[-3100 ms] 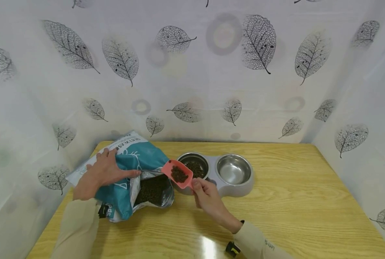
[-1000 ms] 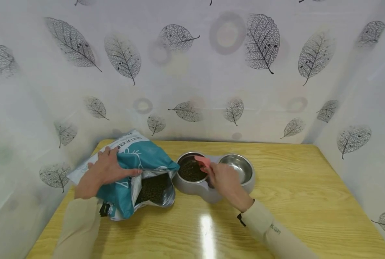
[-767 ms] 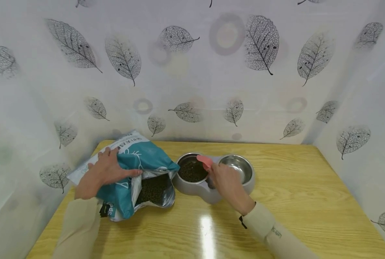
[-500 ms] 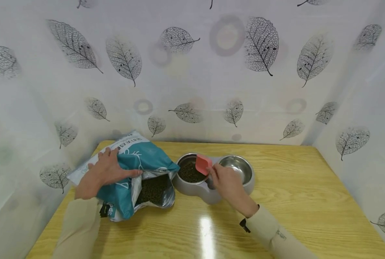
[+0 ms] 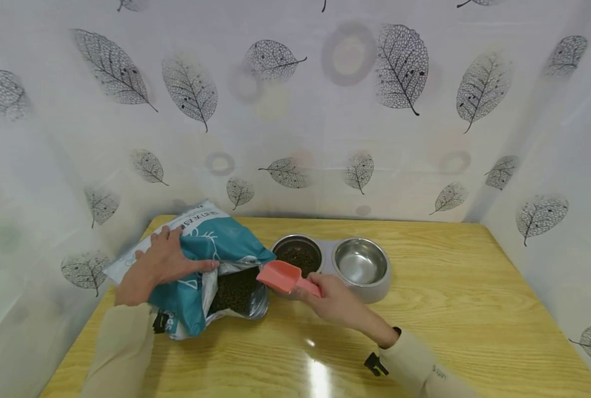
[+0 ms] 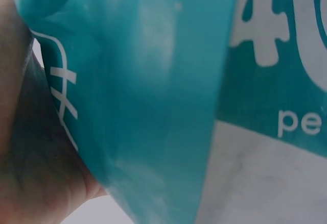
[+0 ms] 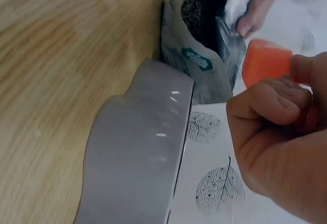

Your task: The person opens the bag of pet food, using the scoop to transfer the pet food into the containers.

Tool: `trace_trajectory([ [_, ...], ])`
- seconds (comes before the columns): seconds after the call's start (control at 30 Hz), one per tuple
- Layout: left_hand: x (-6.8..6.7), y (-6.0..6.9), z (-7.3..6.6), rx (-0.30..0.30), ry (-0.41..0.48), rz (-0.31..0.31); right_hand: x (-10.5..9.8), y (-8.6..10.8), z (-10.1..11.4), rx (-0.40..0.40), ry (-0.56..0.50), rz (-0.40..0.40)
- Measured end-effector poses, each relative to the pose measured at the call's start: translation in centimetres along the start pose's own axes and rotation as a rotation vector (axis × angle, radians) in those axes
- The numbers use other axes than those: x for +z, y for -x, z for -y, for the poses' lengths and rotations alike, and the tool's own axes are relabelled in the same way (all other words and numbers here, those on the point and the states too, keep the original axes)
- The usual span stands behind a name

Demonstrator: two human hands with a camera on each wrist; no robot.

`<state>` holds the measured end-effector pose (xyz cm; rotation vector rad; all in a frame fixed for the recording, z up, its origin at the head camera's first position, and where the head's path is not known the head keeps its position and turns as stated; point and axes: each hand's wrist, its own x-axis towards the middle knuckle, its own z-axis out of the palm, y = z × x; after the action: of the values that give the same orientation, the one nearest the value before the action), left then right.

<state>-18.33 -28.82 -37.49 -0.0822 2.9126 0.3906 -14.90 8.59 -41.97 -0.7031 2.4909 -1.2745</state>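
Note:
My left hand (image 5: 158,265) grips the teal and white kibble bag (image 5: 231,237), its thumb along the fold beside the mouth. The bag leans over with its mouth toward me, and brown kibble (image 5: 233,290) shows inside. In my right hand (image 5: 337,301) is a pink scoop (image 5: 280,276), held by its handle between the bag's mouth and the double pet bowl (image 5: 375,293). No kibble shows in the scoop. The bowl's left steel dish (image 5: 295,237) has kibble in it; its right dish (image 5: 360,262) is bare. In the right wrist view the scoop (image 7: 265,63) appears orange.
A wooden table (image 5: 449,309) carries the bag and the bowl. Leaf-printed curtain (image 5: 315,121) hangs behind and at both sides. The bowl stands close against the bag's right side.
My right hand tipped the loaded scoop over the left dish, then turned it upright and moved left toward the bag's mouth. The scoop's kibble is gone. My left hand stayed on the bag.

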Motion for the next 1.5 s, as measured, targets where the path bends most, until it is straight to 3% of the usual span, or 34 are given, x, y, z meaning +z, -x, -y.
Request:
trace_trajectory([
  [0.2,0.2,-0.1,0.0,-0.002,0.014,-0.002,2.6,-0.4,0.5,-0.165,0.161,0.089],
  [0.37,0.5,-0.1,-0.1,-0.004,0.024,0.0,4.3,-0.9,1.1,-0.361,0.511,-0.001],
  [0.43,0.5,-0.1,-0.1,-0.001,0.023,-0.001,4.8,-1.0,1.3,-0.379,0.617,-0.018],
  [0.53,0.4,0.0,0.0,0.003,0.021,0.0,5.4,-1.1,1.7,-0.341,0.704,-0.003],
  [0.67,0.2,0.0,0.0,0.005,0.012,-0.006,5.7,-1.5,2.3,-0.305,0.745,0.012],
  [1.0,0.1,-0.3,0.0,0.006,0.003,-0.009,6.6,-3.2,3.4,-0.211,0.724,0.05],
  [1.23,0.2,-0.2,0.0,0.005,0.001,-0.008,7.9,-3.4,2.5,-0.181,0.702,0.01],
  [1.5,0.0,0.0,0.1,0.005,0.001,-0.006,7.8,-2.8,2.0,-0.181,0.673,-0.034],
])
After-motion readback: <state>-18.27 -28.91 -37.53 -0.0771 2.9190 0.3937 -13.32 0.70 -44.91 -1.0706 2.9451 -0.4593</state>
